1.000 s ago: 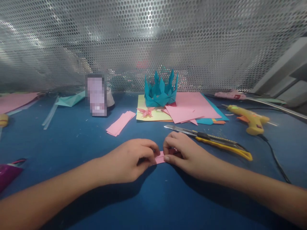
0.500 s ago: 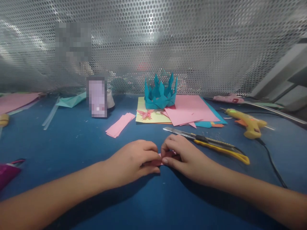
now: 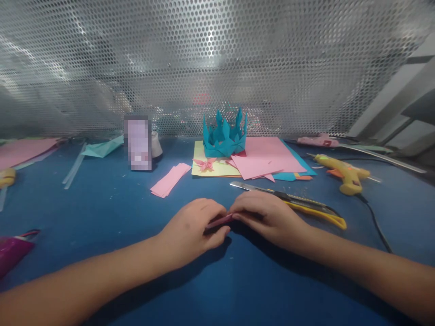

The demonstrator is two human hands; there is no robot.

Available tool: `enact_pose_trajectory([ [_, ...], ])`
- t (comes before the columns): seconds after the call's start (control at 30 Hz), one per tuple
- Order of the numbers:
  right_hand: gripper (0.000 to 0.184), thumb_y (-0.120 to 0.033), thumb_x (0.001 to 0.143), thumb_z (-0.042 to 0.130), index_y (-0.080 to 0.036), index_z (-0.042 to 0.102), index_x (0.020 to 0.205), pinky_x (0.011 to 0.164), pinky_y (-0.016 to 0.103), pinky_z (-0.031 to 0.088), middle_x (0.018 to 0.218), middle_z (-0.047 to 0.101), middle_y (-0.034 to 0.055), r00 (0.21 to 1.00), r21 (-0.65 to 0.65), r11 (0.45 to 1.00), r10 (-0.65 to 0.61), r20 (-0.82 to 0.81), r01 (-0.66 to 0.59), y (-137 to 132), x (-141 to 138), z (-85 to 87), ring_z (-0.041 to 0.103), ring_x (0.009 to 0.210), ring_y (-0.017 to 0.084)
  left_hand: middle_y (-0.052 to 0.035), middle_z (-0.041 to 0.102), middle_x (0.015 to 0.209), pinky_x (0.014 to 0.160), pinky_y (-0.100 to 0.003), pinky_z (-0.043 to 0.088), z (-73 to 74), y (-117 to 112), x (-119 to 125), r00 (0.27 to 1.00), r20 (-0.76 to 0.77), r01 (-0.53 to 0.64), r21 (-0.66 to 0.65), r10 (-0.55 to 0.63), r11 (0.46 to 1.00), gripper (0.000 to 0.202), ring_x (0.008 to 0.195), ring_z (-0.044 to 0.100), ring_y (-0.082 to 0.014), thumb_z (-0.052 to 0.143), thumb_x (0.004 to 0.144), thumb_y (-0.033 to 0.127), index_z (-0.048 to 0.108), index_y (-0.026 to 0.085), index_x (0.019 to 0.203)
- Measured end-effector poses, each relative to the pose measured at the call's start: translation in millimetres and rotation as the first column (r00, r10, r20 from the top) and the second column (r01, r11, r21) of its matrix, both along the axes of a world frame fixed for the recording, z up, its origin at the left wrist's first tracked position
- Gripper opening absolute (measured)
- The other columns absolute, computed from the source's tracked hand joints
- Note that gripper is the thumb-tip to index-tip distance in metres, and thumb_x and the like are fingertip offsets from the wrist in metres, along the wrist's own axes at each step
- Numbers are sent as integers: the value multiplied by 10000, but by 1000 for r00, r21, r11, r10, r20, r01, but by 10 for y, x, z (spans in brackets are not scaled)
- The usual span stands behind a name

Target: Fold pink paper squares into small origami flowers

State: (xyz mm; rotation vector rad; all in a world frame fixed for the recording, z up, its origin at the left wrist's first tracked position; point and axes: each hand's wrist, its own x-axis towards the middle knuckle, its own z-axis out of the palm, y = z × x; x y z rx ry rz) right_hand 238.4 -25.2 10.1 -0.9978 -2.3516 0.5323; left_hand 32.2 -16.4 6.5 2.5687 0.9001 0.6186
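A small folded pink paper piece (image 3: 220,221) lies low on the blue table (image 3: 102,203), pinched between both hands at the centre. My left hand (image 3: 193,228) grips its left end with curled fingers. My right hand (image 3: 268,216) presses its right end with fingers closed over it. Most of the paper is hidden under the fingers. Just behind my right hand lies a yellow utility knife (image 3: 292,203) with its blade out.
A stack of pink paper strips (image 3: 170,179), a teal paper crown (image 3: 224,133) on coloured sheets (image 3: 272,156), a small pink origami piece (image 3: 205,164), and a yellow glue gun (image 3: 343,173) with its cord lie behind. A perforated metal screen (image 3: 217,59) backs the table. A magenta object (image 3: 12,249) sits at left.
The hands have closed together over the pink paper, so less of it shows and it now looks edge-on. The view has tilted slightly.
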Motion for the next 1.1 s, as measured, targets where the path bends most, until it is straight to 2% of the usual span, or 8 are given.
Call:
enact_pose_trajectory([
  [0.07,152,-176,888,485,-201,634,869,691,285,465,818,660,29,997,-34,999,-44,-69,42,-14,-38,3,599,761,150,0,589,693,591,-248,400,12,1,9,995,67,-62,-162,74,985,174,628,501,-127,529,851,319,603,174,789],
  [0.13,114,-181,872,508,-200,621,871,633,261,483,798,658,19,980,-136,987,-113,-167,91,-33,-72,16,608,696,133,-1,611,689,558,-229,397,24,-5,25,970,169,-97,-396,176,913,226,603,515,-113,541,849,372,614,167,786],
  [0.23,48,-207,846,552,-201,596,865,540,228,501,751,648,-1,923,-322,941,-215,-319,108,-53,-112,28,594,581,104,-7,627,682,573,-224,440,51,-27,66,899,297,-17,-710,321,704,269,608,568,-107,615,794,409,598,141,781],
  [0.33,16,-207,828,572,-199,585,831,518,218,513,721,638,-8,887,-388,918,-242,-393,78,-60,-137,17,596,575,100,-36,663,805,627,-251,493,93,-60,106,860,310,95,-878,406,468,286,635,633,-110,608,802,409,576,132,863],
  [0.43,30,-213,834,563,-198,589,830,530,225,528,716,638,-7,885,-406,912,-240,-399,64,-64,-148,0,614,600,109,-61,677,889,605,-246,504,122,-85,119,855,280,132,-932,437,339,289,644,666,-121,569,833,411,575,134,916],
  [0.63,159,-209,842,533,-212,549,1000,663,292,573,826,663,23,880,-408,913,-201,-430,9,-76,-148,-13,674,720,150,-4,653,627,476,-177,427,108,-65,101,835,310,136,-917,454,375,255,480,585,-71,554,857,372,586,123,813],
  [0.87,214,-141,838,502,-215,516,1038,696,281,563,840,647,16,879,-318,948,-159,-449,9,-88,-139,-55,670,738,139,-46,697,864,556,-192,490,96,-67,95,804,320,156,-927,502,342,229,605,648,-82,605,828,341,597,113,841],
  [1.1,179,-178,815,555,-198,578,992,679,272,544,884,650,31,901,-316,946,-199,-386,74,-66,-137,-5,646,753,143,-5,677,716,556,-191,505,84,-82,113,781,307,129,-931,544,341,153,598,661,-90,601,835,258,587,108,809],
])
